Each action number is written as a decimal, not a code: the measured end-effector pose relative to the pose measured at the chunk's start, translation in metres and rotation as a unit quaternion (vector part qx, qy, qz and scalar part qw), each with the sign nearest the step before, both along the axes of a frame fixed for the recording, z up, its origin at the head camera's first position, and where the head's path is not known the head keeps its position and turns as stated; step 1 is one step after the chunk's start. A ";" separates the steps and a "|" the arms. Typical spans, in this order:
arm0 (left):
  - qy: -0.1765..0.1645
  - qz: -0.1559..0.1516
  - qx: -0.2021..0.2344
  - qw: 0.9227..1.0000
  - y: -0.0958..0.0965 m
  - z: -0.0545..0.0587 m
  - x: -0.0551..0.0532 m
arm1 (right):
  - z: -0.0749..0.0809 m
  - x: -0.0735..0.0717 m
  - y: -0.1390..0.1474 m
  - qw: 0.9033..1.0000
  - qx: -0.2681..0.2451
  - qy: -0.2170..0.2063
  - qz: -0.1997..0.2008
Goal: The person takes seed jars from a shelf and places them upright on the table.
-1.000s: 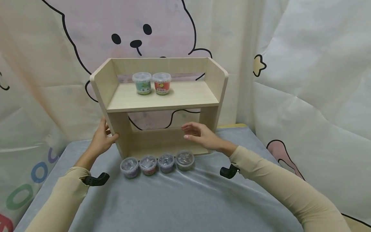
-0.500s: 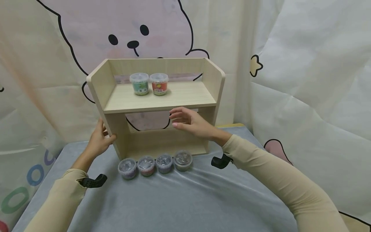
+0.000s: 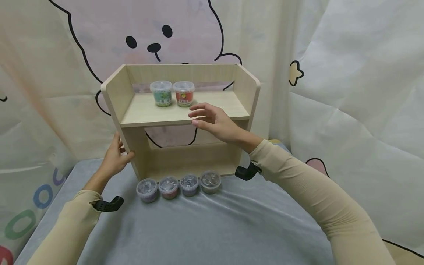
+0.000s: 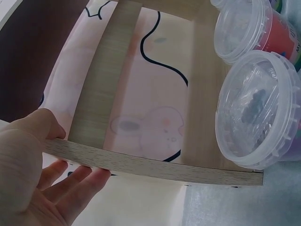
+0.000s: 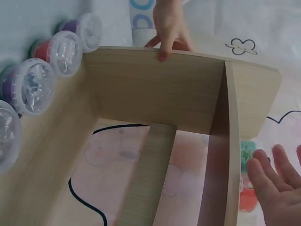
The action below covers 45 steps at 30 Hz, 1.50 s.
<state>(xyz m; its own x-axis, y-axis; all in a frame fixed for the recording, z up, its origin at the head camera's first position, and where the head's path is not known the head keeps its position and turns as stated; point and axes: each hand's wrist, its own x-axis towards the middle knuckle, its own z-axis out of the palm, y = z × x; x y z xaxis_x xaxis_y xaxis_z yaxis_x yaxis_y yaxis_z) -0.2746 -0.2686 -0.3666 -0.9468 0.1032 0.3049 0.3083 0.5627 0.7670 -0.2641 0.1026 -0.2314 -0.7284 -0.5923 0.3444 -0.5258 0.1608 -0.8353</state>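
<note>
A pale wooden two-tier shelf [image 3: 142, 119] stands on the table. My left hand [image 3: 115, 157] grips its left side panel, thumb on the inner face and fingers behind, as the left wrist view shows. My right hand [image 3: 216, 123] hovers in front of the upper board with relaxed fingers and holds nothing. Just beyond its fingertips is a clear-lidded tub with a red label [image 3: 184, 96]. Beside that one, to the left, stands a tub with a green label [image 3: 162, 96]. In the right wrist view the right hand [image 5: 282, 188] overlaps these tubs.
Several clear-lidded tubs stand in a row before the shelf's lower board, among them a purple one [image 3: 147, 191] at the left end and a larger one [image 3: 210, 182] at the right. A blue-grey cloth [image 3: 212, 232] covers the table. Printed curtains [image 3: 347, 92] hang behind.
My right hand has risen from in front of the lower compartment to the upper board's front edge and shifted left. The left hand keeps its grip on the side panel; the tubs have stayed put.
</note>
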 end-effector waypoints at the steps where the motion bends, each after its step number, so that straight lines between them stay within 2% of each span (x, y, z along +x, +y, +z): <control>1: 0.000 -0.001 0.001 1.000 0.000 0.000 0.000 | 0.001 -0.002 -0.001 1.000 -0.006 0.002 -0.004; 9: 0.008 -0.009 0.004 1.000 0.001 0.000 -0.004 | 0.009 -0.023 -0.008 0.997 -0.035 0.002 -0.070; 14: 0.007 -0.005 -0.001 1.000 0.000 0.001 -0.002 | 0.015 -0.042 -0.012 0.992 -0.040 -0.001 -0.120; 18: 0.007 -0.008 0.002 1.000 0.000 0.001 -0.002 | 0.013 -0.058 -0.012 0.986 -0.052 -0.015 -0.159; 24: 0.000 -0.011 0.009 1.000 0.002 -0.002 -0.002 | 0.006 -0.076 -0.018 0.979 -0.062 -0.044 -0.187; 34: 0.003 -0.001 -0.002 1.000 0.001 -0.002 -0.001 | 0.014 -0.093 -0.040 0.975 -0.086 -0.125 -0.161; 39: 0.005 -0.004 0.004 1.000 0.000 0.000 -0.002 | 0.019 -0.096 -0.045 0.975 -0.044 -0.131 -0.172; 45: -0.001 0.001 0.003 1.000 -0.001 0.000 -0.001 | 0.022 -0.095 -0.048 0.978 0.022 -0.127 -0.164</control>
